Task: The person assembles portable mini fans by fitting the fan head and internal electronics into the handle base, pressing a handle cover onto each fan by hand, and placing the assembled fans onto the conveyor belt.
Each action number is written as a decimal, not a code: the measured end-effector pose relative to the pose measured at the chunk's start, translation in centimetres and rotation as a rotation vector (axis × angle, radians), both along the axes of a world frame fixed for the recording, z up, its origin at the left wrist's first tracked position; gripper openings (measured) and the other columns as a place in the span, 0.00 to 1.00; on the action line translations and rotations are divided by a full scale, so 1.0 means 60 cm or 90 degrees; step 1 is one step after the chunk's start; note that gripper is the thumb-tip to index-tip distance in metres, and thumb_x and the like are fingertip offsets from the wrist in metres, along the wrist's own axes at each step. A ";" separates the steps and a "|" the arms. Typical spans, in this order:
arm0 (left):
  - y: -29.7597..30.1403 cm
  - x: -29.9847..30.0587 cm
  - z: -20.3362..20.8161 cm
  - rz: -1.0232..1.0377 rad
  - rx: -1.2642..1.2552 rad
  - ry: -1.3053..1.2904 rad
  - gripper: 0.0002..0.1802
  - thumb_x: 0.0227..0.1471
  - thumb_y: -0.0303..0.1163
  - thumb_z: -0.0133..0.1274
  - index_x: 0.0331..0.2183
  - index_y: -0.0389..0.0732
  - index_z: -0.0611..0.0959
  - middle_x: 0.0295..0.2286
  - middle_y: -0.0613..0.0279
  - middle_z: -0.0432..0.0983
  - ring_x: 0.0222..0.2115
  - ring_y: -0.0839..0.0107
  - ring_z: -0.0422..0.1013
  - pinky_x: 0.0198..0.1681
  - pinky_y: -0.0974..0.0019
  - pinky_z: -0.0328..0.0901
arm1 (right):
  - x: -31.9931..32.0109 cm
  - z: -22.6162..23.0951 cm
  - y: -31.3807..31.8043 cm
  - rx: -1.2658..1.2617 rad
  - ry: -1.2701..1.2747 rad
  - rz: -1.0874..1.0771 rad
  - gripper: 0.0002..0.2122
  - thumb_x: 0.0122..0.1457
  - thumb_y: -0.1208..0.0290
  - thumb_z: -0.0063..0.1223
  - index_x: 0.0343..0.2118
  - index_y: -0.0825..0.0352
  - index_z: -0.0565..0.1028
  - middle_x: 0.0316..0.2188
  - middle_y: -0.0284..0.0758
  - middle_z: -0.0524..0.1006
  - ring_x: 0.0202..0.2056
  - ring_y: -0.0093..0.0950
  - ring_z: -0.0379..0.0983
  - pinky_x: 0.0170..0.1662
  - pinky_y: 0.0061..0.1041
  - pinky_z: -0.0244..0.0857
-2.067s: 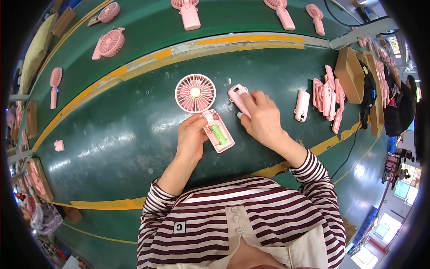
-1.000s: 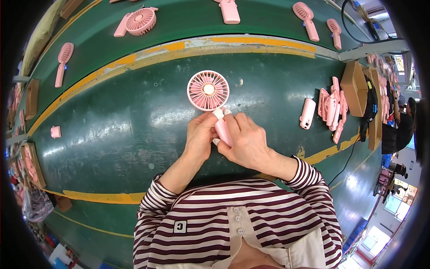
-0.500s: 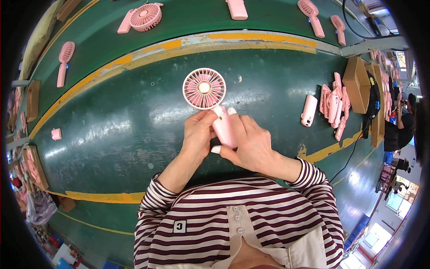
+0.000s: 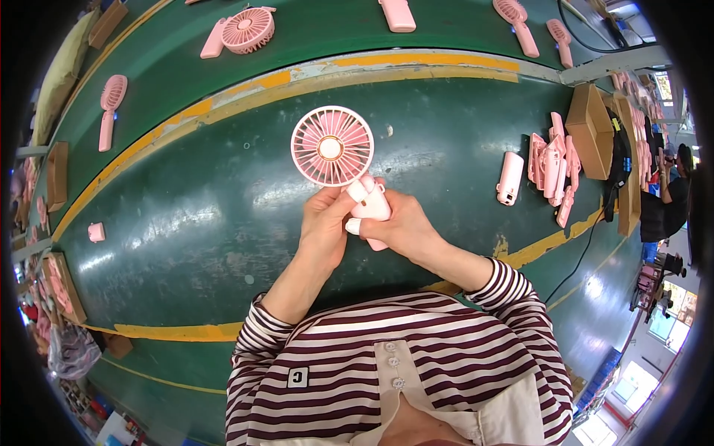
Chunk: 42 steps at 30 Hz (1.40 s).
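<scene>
A pink handheld fan [image 4: 332,146] with a round white-rimmed grille is held up in front of me, its head tilted up toward the camera. My left hand [image 4: 325,221] pinches it at the neck, thumb on top where the head meets the handle. Around the handle's right side closes my right hand [image 4: 401,227], its thumb, with a white cover on the tip, pressing across the front. The lower end of the handle shows beneath that thumb.
To the right lie a pink handle casing [image 4: 510,178] and a heap of pink casing parts [image 4: 552,163], beside a cardboard box [image 4: 590,132]. A small pink piece [image 4: 97,232] sits far left. More pink fans [image 4: 248,31] rest on the green strip beyond the yellow-edged rail [image 4: 335,67].
The fan's head has come up closer and tilted more toward the camera. My right thumb has moved from beside the handle's lower end onto its front.
</scene>
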<state>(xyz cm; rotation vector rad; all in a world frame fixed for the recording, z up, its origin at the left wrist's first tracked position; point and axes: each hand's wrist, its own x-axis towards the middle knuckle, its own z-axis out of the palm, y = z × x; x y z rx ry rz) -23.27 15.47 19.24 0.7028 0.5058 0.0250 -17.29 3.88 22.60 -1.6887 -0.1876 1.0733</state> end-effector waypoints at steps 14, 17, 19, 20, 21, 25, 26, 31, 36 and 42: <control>-0.021 0.001 0.006 0.068 0.028 -0.035 0.14 0.47 0.32 0.52 0.36 0.33 0.76 0.33 0.52 0.74 0.30 0.71 0.72 0.27 0.72 0.67 | -0.003 -0.005 -0.001 0.031 -0.002 -0.042 0.10 0.42 0.79 0.52 0.30 0.76 0.70 0.22 0.35 0.73 0.20 0.20 0.69 0.22 0.17 0.65; -0.014 0.010 0.001 0.051 0.036 -0.051 0.15 0.47 0.32 0.52 0.37 0.33 0.75 0.34 0.52 0.74 0.28 0.71 0.72 0.25 0.73 0.67 | 0.007 -0.010 -0.002 0.072 0.012 -0.052 0.10 0.42 0.79 0.52 0.30 0.76 0.70 0.22 0.36 0.73 0.20 0.21 0.70 0.22 0.18 0.65; -0.010 0.015 -0.003 0.020 0.037 -0.074 0.15 0.47 0.29 0.50 0.39 0.33 0.74 0.34 0.52 0.74 0.28 0.72 0.72 0.23 0.74 0.66 | 0.012 -0.012 0.000 0.085 0.022 -0.054 0.10 0.42 0.79 0.52 0.30 0.76 0.70 0.22 0.36 0.73 0.20 0.21 0.70 0.22 0.18 0.65; -0.011 0.017 -0.003 0.018 0.039 -0.077 0.15 0.47 0.29 0.50 0.39 0.33 0.74 0.34 0.52 0.74 0.28 0.72 0.72 0.23 0.74 0.66 | 0.012 -0.013 0.001 0.106 0.040 -0.081 0.09 0.42 0.79 0.52 0.29 0.75 0.70 0.21 0.35 0.73 0.18 0.21 0.69 0.21 0.18 0.64; -0.014 0.020 -0.002 0.034 0.074 -0.081 0.15 0.46 0.26 0.49 0.39 0.33 0.73 0.35 0.52 0.74 0.28 0.72 0.72 0.22 0.75 0.66 | 0.013 -0.013 0.002 0.128 0.057 -0.108 0.08 0.43 0.78 0.53 0.28 0.74 0.71 0.19 0.34 0.72 0.17 0.20 0.69 0.19 0.18 0.63; -0.019 0.020 -0.001 0.053 0.098 -0.075 0.17 0.44 0.20 0.46 0.40 0.32 0.73 0.34 0.53 0.74 0.25 0.74 0.71 0.16 0.75 0.64 | 0.011 -0.021 0.000 0.140 0.060 -0.116 0.08 0.43 0.79 0.52 0.29 0.74 0.71 0.21 0.35 0.73 0.18 0.20 0.69 0.20 0.18 0.64; -0.018 0.019 0.000 0.053 0.100 -0.076 0.17 0.44 0.20 0.46 0.40 0.32 0.73 0.34 0.53 0.74 0.25 0.74 0.71 0.16 0.75 0.64 | 0.010 -0.023 -0.001 0.140 0.054 -0.108 0.09 0.43 0.79 0.52 0.29 0.74 0.71 0.21 0.35 0.73 0.19 0.21 0.70 0.20 0.18 0.64; -0.015 0.015 0.007 0.045 0.138 -0.068 0.17 0.42 0.18 0.44 0.39 0.32 0.73 0.29 0.55 0.75 0.19 0.75 0.70 0.10 0.77 0.60 | 0.012 -0.028 -0.002 0.144 0.079 -0.087 0.11 0.42 0.83 0.50 0.32 0.75 0.69 0.24 0.38 0.73 0.21 0.23 0.71 0.23 0.20 0.67; -0.007 0.024 0.005 0.008 0.113 -0.115 0.21 0.43 0.19 0.42 0.44 0.33 0.69 0.40 0.48 0.71 0.33 0.72 0.71 0.26 0.76 0.66 | 0.023 -0.023 0.002 0.201 0.143 -0.059 0.10 0.47 0.79 0.49 0.33 0.75 0.70 0.25 0.39 0.74 0.22 0.25 0.72 0.25 0.19 0.68; 0.095 0.065 0.029 0.038 0.187 -0.150 0.19 0.44 0.25 0.40 0.41 0.31 0.67 0.34 0.45 0.72 0.35 0.60 0.71 0.39 0.62 0.67 | 0.107 -0.025 0.058 0.137 0.000 0.070 0.09 0.53 0.67 0.48 0.27 0.69 0.73 0.21 0.33 0.74 0.20 0.21 0.71 0.23 0.20 0.64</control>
